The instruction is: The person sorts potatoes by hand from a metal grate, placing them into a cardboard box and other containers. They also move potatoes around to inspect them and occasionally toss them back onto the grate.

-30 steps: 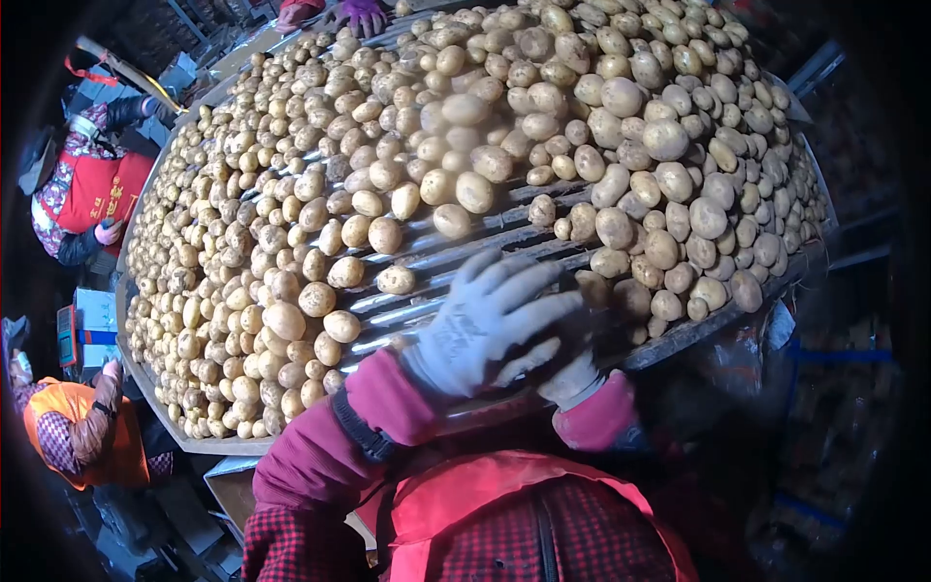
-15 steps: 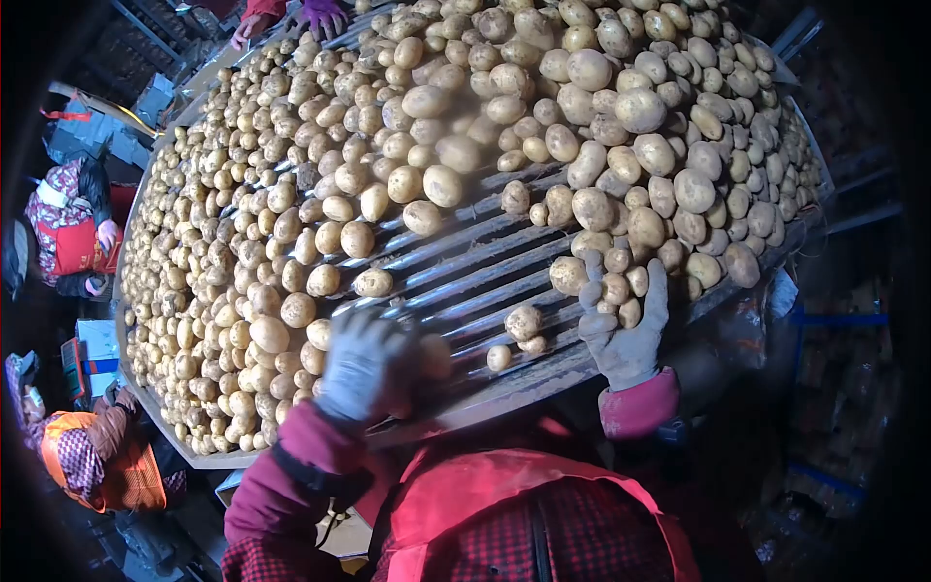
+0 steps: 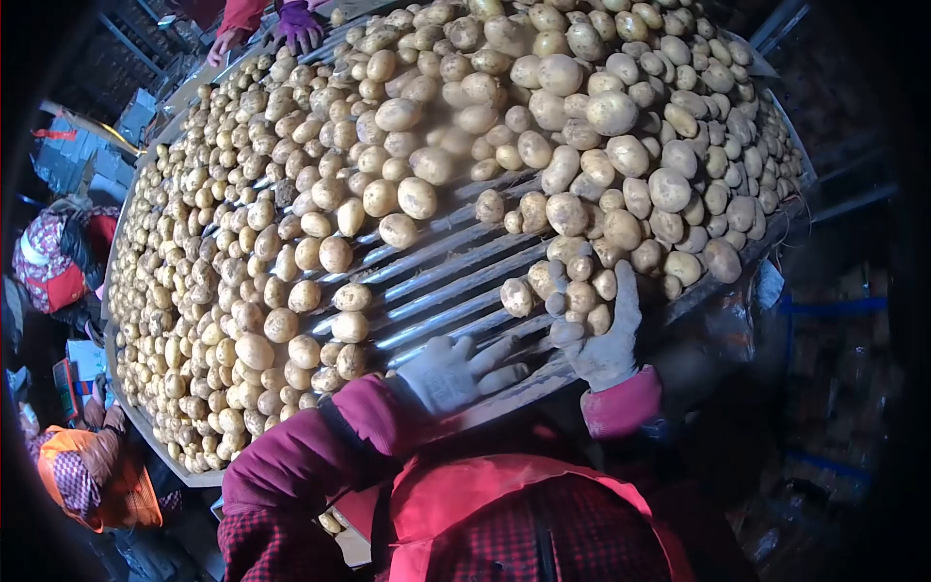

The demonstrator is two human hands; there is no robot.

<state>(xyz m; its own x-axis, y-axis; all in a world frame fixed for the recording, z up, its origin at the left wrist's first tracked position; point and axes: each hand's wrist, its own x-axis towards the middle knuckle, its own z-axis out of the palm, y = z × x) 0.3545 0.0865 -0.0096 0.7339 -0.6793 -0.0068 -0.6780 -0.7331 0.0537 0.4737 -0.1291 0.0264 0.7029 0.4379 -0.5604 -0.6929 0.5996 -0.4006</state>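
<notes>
Sorting seems to be the step in hand. The right hand [image 3: 606, 335], open with fingers straight, cups a cluster of small potatoes [image 3: 580, 294] at five o'clock on the rollers [image 3: 436, 276]. The left hand [image 3: 456, 373], fingers spread and empty, lies flat at the near edge at six o'clock. The next move likely calls for closing the fingers round chosen small ones without nudging the heap [image 3: 582, 107] at one o'clock. Counted: two gloved hands, roughly eight small potatoes, a heap beyond counting, parts of three co-workers [image 3: 73, 475].
</notes>
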